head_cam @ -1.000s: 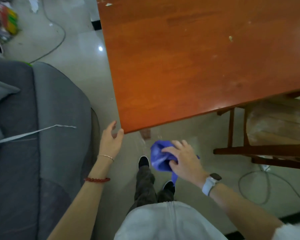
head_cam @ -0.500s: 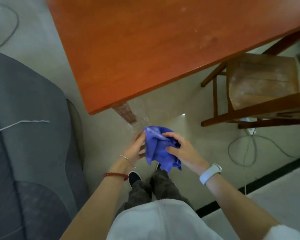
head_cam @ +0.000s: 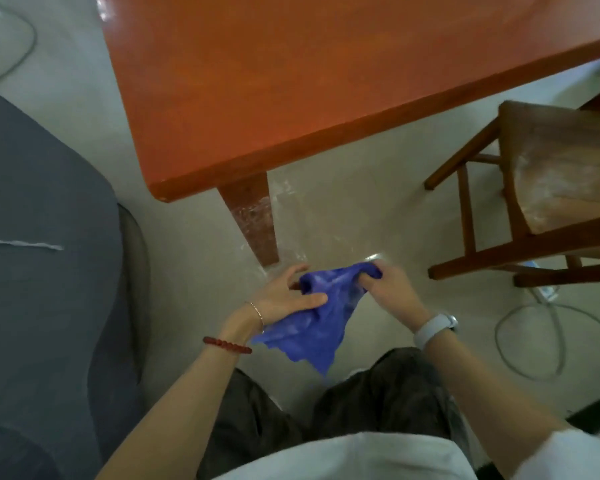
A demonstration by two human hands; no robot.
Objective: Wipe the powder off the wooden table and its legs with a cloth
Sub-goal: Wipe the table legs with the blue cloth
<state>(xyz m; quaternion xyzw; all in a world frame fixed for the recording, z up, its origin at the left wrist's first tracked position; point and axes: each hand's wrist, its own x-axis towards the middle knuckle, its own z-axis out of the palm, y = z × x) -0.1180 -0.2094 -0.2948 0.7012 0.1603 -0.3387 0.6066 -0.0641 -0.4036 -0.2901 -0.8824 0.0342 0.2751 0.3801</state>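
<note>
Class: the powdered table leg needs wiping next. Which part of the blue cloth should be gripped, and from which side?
Grip the bunched upper edge of the blue cloth, from above. The right hand already pinches one end there and the left hand the other; the loose corner hanging below is free to wrap the table leg.

We see only the near corner of the counter (head_cam: pixel 326 81); the top and right edges cut off the rest, and just one leg (head_cam: pixel 253 220) shows. The cloth (head_cam: pixel 312 317) hides the left hand's (head_cam: pixel 284 299) fingertips, and the right hand's (head_cam: pixel 388 285) fingertips are buried in its bunched end. The chair (head_cam: pixel 551 174) runs off the right edge. The grey sofa (head_cam: pixel 42 271) is cut by the left edge. The cable (head_cam: pixel 534 341) end is too small to make out.
</note>
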